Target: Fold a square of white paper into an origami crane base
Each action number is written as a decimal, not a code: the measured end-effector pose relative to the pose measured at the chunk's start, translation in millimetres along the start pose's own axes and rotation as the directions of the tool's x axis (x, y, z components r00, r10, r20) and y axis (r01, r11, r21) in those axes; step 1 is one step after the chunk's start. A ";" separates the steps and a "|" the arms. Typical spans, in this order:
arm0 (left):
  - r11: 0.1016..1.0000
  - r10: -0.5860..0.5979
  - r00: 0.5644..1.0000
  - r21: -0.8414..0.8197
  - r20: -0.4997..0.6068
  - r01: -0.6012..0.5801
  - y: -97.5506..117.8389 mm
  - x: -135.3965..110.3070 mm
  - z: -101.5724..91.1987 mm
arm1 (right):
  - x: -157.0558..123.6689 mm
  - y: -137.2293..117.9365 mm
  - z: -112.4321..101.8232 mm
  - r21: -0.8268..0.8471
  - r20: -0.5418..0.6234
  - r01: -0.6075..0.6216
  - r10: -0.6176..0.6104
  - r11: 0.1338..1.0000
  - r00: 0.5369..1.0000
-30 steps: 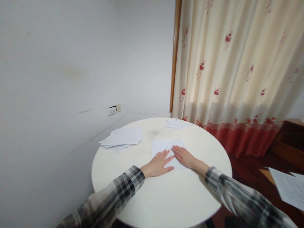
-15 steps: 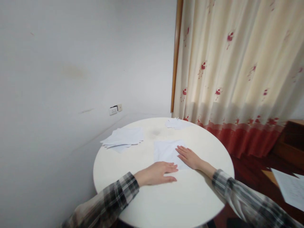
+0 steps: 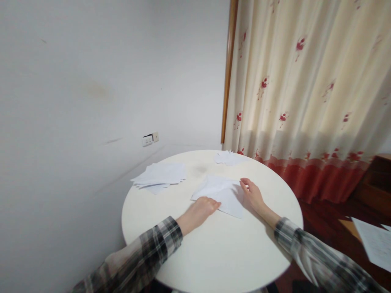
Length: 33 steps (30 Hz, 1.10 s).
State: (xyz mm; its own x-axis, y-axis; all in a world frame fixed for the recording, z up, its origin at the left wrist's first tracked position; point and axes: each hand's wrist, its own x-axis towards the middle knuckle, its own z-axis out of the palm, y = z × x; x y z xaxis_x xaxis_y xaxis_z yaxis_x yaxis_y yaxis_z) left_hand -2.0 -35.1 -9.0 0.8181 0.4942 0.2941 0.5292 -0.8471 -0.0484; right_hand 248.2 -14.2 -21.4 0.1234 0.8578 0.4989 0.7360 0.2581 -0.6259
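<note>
A creased white sheet of paper (image 3: 224,191) lies at the middle of the round white table (image 3: 214,252), turned at a slant. Its near edge is held by my left hand (image 3: 200,211), whose fingers are closed together with the thumb partly hidden. At the sheet's far right corner, my right hand (image 3: 253,196) has its fingers bent and pinched on the paper's edge. Both forearms are in plaid sleeves.
Several white sheets (image 3: 161,173) are stacked at the table's left side. Smaller paper pieces (image 3: 227,158) lie near its far edge. A wall socket (image 3: 147,141) is behind, a flowered curtain (image 3: 281,89) at right. Papers (image 3: 374,240) rest on something low at far right.
Both hands were flat on the sheet; now their fingers have closed at its edges. The sheet has turned, and its left side has shifted slightly left. The view has moved a little.
</note>
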 end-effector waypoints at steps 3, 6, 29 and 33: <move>0.990 0.070 0.997 0.120 -0.015 -0.068 -17.9 2.7 -5.8 | 0.0 6.8 -2.7 0.059 -0.061 -0.035 0.039 0.998 0.997; 0.990 0.007 0.995 0.143 -0.098 0.007 -50.6 -0.5 -9.0 | -0.4 16.3 2.8 0.059 -0.050 -0.041 0.044 0.997 0.998; 0.481 -0.738 0.479 0.127 -0.475 0.867 -150.2 -53.4 -7.2 | 0.0 30.2 4.6 -0.080 -0.007 -0.017 0.016 0.997 1.000; 0.653 -0.687 0.635 0.083 -0.353 0.753 -114.7 -21.2 6.1 | 5.4 19.6 10.8 -0.176 -0.057 0.165 -0.177 0.970 0.982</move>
State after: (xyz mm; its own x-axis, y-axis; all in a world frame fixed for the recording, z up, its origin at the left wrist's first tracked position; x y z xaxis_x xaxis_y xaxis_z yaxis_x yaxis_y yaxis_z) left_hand -78.7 52.8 -15.5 0.0767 0.8269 0.5571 0.9801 -0.1651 0.1102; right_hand 256.1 0.3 -37.5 0.0287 0.7716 0.6354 0.8519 0.3136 -0.4193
